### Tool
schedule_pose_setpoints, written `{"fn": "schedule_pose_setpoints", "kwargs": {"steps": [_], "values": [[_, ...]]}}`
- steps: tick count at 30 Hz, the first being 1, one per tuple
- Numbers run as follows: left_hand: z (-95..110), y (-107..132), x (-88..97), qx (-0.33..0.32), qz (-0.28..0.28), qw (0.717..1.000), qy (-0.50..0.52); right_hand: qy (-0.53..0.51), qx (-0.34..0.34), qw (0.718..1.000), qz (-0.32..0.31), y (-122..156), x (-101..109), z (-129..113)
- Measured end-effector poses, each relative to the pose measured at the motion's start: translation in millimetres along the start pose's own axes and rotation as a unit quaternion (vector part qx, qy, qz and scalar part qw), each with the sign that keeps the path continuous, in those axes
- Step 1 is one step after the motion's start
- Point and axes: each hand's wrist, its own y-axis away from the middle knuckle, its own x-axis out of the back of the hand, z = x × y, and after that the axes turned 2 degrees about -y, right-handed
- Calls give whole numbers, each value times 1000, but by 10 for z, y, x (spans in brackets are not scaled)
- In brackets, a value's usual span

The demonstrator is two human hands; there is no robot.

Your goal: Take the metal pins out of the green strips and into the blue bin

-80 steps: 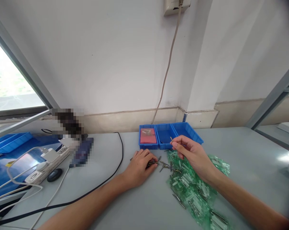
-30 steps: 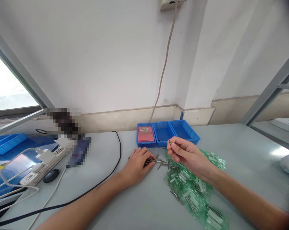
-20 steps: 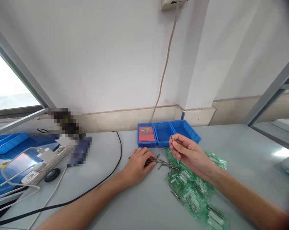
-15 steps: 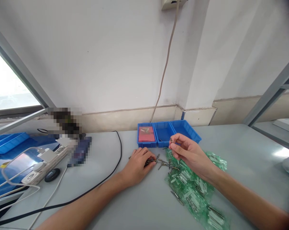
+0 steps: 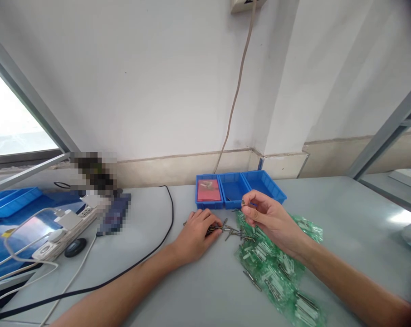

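Observation:
My left hand (image 5: 199,232) rests on the table with curled fingers closed around part of a pile of thin metal pins (image 5: 232,231); those under the palm are hidden. My right hand (image 5: 265,213) is raised above green plastic bags. Its thumb and index finger pinch a small metal piece (image 5: 243,202), mostly covered by the fingertips. Below it, the green bags (image 5: 260,265) hold several metal pins and white sticks. A few loose pins (image 5: 252,280) lie beside the bags' left edge.
Behind the hands stand three blue trays (image 5: 233,190); the left one holds a red sheet (image 5: 208,193). A black cable (image 5: 137,265) crosses the table at left. Farther left are a power strip (image 5: 61,238), a dark round object (image 5: 75,247) and another blue tray (image 5: 13,202).
Both hands keep nearly the same place and grip. The small piece in my right fingertips has shifted or turned slightly.

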Motion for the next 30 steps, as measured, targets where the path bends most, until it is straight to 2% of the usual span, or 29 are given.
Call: {"fn": "schedule_pose_setpoints", "kwargs": {"steps": [7,20,25,30], "values": [[-13,0,-9,-3,1,1000,0,-80,-28,996,6,-9,3,0],[-6,1,-2,-1,1,1000,9,-141,-38,989,-7,-27,7,-2],[-20,3,-15,-3,3,1000,9,-121,-31,992,12,-22,11,13],[-7,0,-2,-4,2,1000,8,-13,6,999,40,-31,32,63]]}}
